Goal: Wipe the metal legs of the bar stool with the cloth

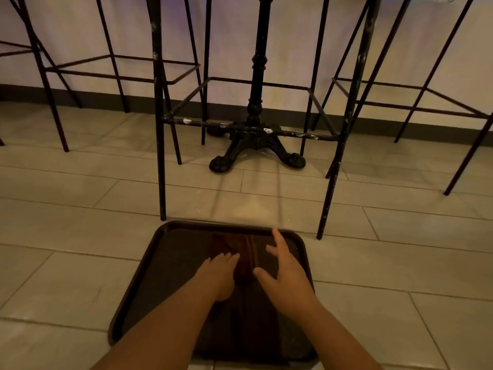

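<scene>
The bar stool stands straight ahead on thin black metal legs with chipped paint: the front left leg (160, 161), the front right leg (333, 177) and a footrest bar (202, 123) between them. On the floor in front of it lies a dark tray (138, 276) holding a dark reddish-brown striped cloth (244, 252). My left hand (218, 276) lies flat with its fingertips on the cloth's near left part. My right hand (285, 276) hovers over the cloth's right side with fingers spread. Neither hand grips anything.
A black cast-iron table pedestal (256, 148) stands behind the stool's footrest. More stools with thin legs stand at left (53, 110) and right (416, 108). A dark skirting board runs along the wall. The floor is pale tile.
</scene>
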Motion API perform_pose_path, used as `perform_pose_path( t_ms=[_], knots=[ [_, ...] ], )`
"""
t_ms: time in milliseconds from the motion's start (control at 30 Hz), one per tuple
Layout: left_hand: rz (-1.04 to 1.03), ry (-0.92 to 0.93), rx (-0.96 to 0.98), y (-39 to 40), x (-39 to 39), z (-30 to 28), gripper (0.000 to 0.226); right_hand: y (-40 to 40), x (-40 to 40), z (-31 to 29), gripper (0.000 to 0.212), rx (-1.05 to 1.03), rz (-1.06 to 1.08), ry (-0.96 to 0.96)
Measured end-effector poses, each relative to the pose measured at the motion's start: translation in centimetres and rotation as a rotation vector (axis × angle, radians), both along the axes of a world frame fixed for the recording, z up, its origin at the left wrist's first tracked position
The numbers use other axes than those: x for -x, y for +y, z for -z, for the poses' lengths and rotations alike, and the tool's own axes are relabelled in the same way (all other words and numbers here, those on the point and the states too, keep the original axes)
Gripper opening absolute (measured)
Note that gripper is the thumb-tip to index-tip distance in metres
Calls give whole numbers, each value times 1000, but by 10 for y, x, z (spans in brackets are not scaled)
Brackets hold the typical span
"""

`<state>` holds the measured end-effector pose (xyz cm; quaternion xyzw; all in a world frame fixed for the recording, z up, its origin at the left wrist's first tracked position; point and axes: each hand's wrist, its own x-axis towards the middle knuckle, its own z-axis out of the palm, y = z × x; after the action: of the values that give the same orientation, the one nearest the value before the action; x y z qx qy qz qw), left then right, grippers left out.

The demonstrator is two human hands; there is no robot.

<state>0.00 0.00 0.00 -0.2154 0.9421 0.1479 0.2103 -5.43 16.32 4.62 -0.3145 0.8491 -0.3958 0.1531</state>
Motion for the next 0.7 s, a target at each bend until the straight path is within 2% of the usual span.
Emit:
perform_pose_path(
  t_ms=[67, 167, 267, 400, 567, 700],
  knots=[
    [19, 2, 49, 0, -3, 7, 73, -2, 0, 4, 91, 2, -21, -8],
    [21, 125, 145, -1, -4, 17, 66, -3, 0, 13, 91, -18, -48, -36],
    [67, 196, 261, -4, 1, 15, 46, -5, -2, 19, 93, -48, -65, -48],
    [100, 152, 331, -3, 3, 12, 28, -8, -5, 26, 92, -86, -80, -61],
    [126, 122, 295, -8, 8, -2, 30, -13, -5, 34, 89, -127, -101, -36],
    [193, 168, 299, -13, 9, -25, 33, -21, -4, 37, 88, -197, -127, -2]
  ],
)
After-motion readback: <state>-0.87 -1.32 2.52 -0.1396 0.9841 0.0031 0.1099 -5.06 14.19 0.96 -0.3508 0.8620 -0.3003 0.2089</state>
